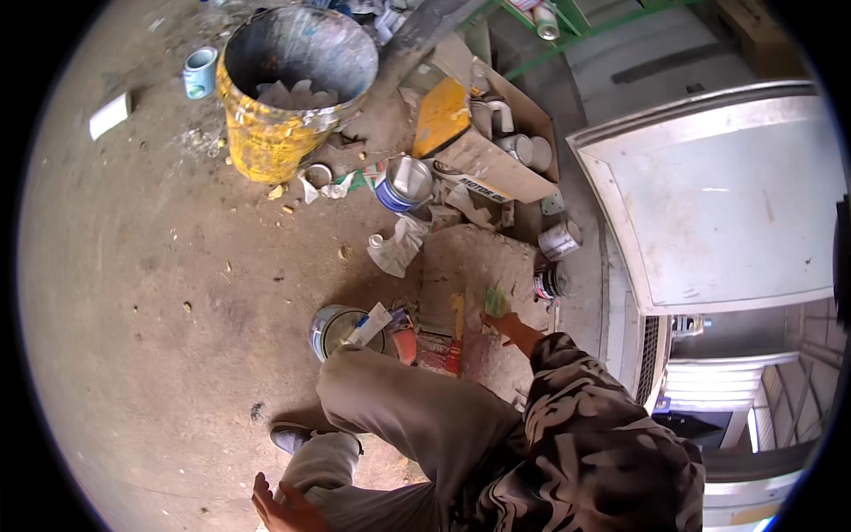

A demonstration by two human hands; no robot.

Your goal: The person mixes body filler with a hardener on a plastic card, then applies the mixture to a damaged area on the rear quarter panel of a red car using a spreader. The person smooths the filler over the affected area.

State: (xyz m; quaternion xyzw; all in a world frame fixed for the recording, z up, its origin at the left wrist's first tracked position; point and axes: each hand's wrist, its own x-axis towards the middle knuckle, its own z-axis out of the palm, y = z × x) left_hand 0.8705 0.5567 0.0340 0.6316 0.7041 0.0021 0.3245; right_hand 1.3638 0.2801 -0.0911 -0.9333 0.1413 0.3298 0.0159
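Note:
My right hand (505, 325) reaches down over a dirty cardboard sheet (479, 257), its fingers on a small green translucent item (496, 299) that it appears to grip. My left hand (279, 504) is low at the left beside my knee, fingers apart, holding nothing. By my bent knee stands a metal can (324, 332) with a white card (369, 324) on top, next to a red object (434, 355). A dark small can (550, 282) lies at the right edge of the cardboard.
A paint-stained yellow bucket (266, 142), blue-rimmed can (390, 191), light-blue container (200, 75) and white piece (110, 115) sit on the floor. A cardboard box (496, 177) holds several cans. A metal panel (718, 195) and green rack (567, 27) stand right.

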